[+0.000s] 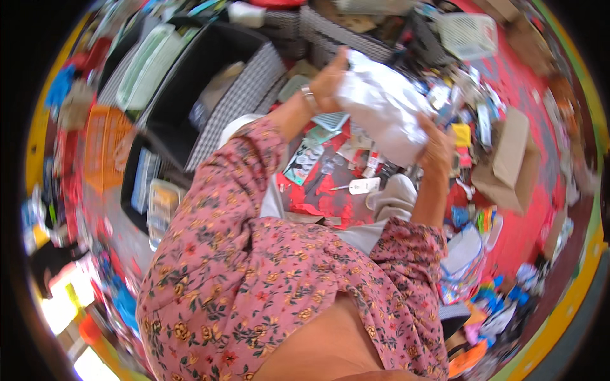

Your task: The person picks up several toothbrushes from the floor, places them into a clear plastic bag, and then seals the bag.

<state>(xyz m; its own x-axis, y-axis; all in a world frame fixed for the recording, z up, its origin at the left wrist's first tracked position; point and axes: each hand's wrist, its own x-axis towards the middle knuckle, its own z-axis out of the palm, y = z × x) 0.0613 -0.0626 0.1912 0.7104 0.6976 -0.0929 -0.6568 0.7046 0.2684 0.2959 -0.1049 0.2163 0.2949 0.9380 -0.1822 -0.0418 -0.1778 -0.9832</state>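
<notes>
Held up in front of me is a crumpled piece of shiny white plastic (384,111); whether it is a bag or a sheet I cannot tell. My left hand (328,84) grips its left end, thumb upward, with a bracelet or watch at the wrist. At its lower right end, my right hand (437,145) is closed on it, slightly blurred. Below the plastic, on the red floor, lie a white tag (364,185), a card with dark shapes (305,160) and a light blue basket (332,120), partly hidden.
Black-and-white storage boxes (236,105) stand to my left, near an orange crate (108,147). An open cardboard box (508,162) sits at right beside a heap of small packaged items (473,105). A white basket (468,36) lies at the far right. Colourful bags (462,263) lie nearer.
</notes>
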